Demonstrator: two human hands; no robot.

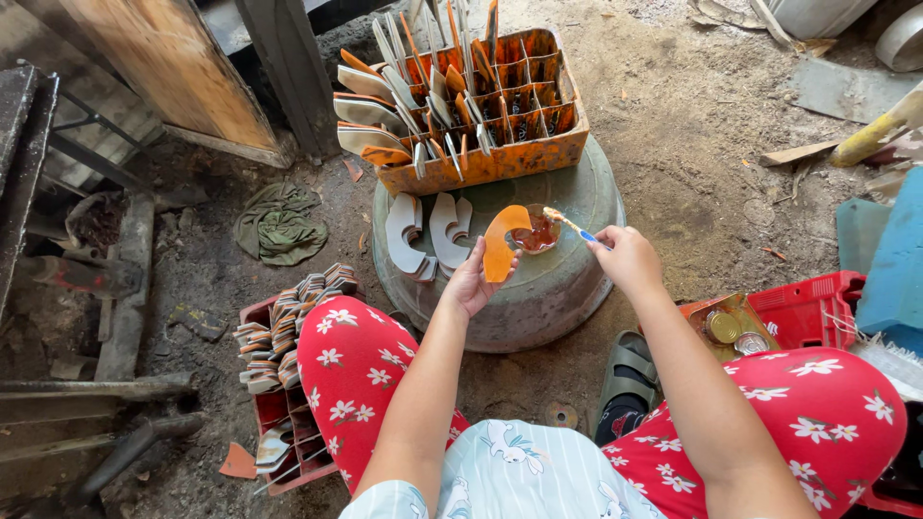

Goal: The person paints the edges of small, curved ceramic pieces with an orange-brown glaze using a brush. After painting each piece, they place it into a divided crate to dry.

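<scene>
Head camera looks down at a seated person's lap. Left hand grips an orange curved shoe-sole piece, held upright over an overturned metal basin. Right hand pinches a small brush, its tip at a cup of reddish glue. Grey sole pieces lie just beside, below an orange divided crate. Red basket of stacked pieces sits near the left knee.

orange curved piece held upright beside brush (glue-tipped) over small dish.

Divided crate on upturned basin; cloth left.
</scene>
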